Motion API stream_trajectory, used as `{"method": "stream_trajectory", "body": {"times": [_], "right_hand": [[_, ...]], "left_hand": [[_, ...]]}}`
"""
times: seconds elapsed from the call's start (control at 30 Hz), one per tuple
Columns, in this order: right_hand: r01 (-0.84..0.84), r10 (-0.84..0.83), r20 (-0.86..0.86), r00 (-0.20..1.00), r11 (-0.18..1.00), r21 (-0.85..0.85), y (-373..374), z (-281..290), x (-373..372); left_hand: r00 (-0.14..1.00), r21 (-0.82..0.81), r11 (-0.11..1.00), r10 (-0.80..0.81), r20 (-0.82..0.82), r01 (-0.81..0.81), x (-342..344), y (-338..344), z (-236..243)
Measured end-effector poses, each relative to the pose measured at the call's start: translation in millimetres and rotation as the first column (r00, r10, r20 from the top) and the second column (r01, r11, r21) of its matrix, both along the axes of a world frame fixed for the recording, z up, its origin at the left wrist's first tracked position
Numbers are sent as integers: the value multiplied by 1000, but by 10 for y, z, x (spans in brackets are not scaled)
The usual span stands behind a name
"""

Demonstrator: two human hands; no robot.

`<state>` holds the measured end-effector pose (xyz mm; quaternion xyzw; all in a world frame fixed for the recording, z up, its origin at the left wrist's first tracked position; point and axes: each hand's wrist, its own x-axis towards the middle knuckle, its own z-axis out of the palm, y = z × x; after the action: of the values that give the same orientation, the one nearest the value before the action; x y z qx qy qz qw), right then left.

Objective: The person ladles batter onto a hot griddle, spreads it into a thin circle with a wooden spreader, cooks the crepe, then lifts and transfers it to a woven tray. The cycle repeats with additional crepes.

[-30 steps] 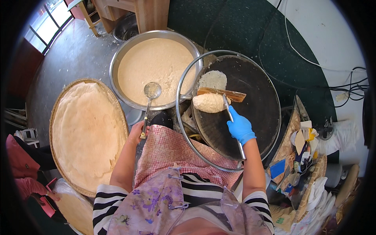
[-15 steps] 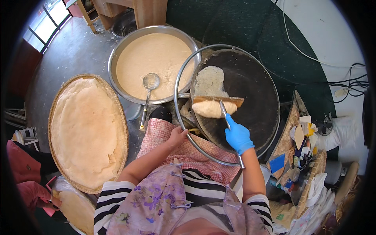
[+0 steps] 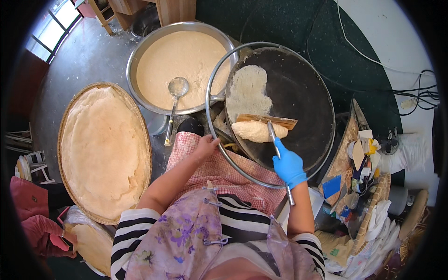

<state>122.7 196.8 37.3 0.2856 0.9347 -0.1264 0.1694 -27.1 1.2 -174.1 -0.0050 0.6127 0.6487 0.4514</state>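
Note:
My right hand [image 3: 288, 163], in a blue glove, grips the metal handle of a scraper with a wooden blade [image 3: 280, 121]. A thick roll of pale batter [image 3: 259, 132] sits against the blade's near side, on the dark round griddle [image 3: 305, 102]. Beyond the blade, a thin pale film of batter [image 3: 249, 86] coats the griddle's left part. My bare left hand [image 3: 205, 146] has its fingers closed on the metal ring [image 3: 213, 122] around the griddle, at its near left. A ladle [image 3: 172, 114] leans in the wide metal basin [image 3: 133, 77] of batter, its handle over the rim.
Left of my knees lies a flat basket [image 3: 62, 154] stacked with thin round sheets [image 3: 105, 149]. Another person's red sleeve [image 3: 42, 228] shows at lower left, by more sheets [image 3: 91, 245]. On the right stand cluttered small items [image 3: 361, 163] and plastic bags [image 3: 385, 228]; cables [image 3: 420, 95] hang by the wall.
The scraper and batter roll have shifted slightly right and nearer on the griddle. My left hand stays on the ring. The other person's hand at lower left has moved.

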Motion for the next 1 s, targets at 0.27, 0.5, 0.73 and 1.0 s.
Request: {"method": "stream_trajectory", "body": {"times": [0.27, 0.5, 0.73, 1.0], "right_hand": [[15, -11, -131, 991, 1000, 26, -84, -284, -559], [49, -49, -101, 994, 999, -5, -27, -7, 24], [32, -29, -175, 984, 999, 15, -157, -255, -465], [26, -29, -126, 992, 999, -23, 71, -49, -36]], "left_hand": [[990, -101, 994, -65, -122, 53, -485, -11, 78], [996, -6, 999, -33, 89, 34, 150, -148, 182], [997, -10, 1000, 23, 78, -22, 231, -17, 46], [993, -46, 999, -31, -113, 26, -335, 5, -48]]}}
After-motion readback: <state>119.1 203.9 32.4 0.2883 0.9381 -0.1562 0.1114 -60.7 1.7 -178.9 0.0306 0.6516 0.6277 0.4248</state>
